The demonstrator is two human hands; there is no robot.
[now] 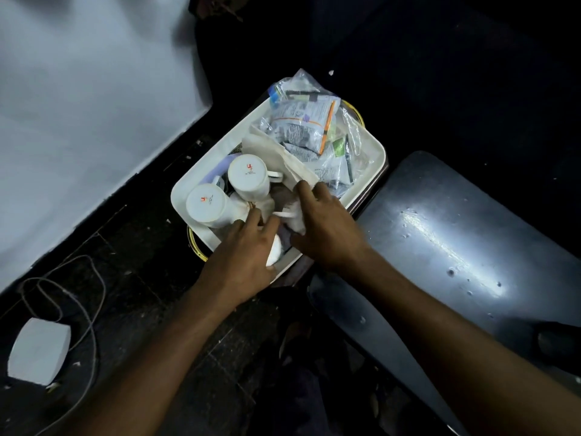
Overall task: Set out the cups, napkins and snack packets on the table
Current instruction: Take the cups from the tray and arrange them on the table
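A cream plastic tray point(367, 143) stands on a low stool on the dark floor. Two white cups point(248, 177) point(206, 206) lie in its near-left part, bottoms toward me. A clear bag of snack packets point(309, 121) fills the far half. A beige napkin point(276, 152) lies across the middle. My left hand point(243, 256) reaches into the near corner, fingers curled around a white cup point(273, 253) that is mostly hidden. My right hand point(323, 221) is in the tray beside it, fingers pinching the napkin's near edge.
A dark glossy table top point(456, 240) lies to the right of the tray. A white wall point(78, 105) runs along the left. A white block point(39, 350) and a loose cable point(91, 313) lie on the floor at lower left.
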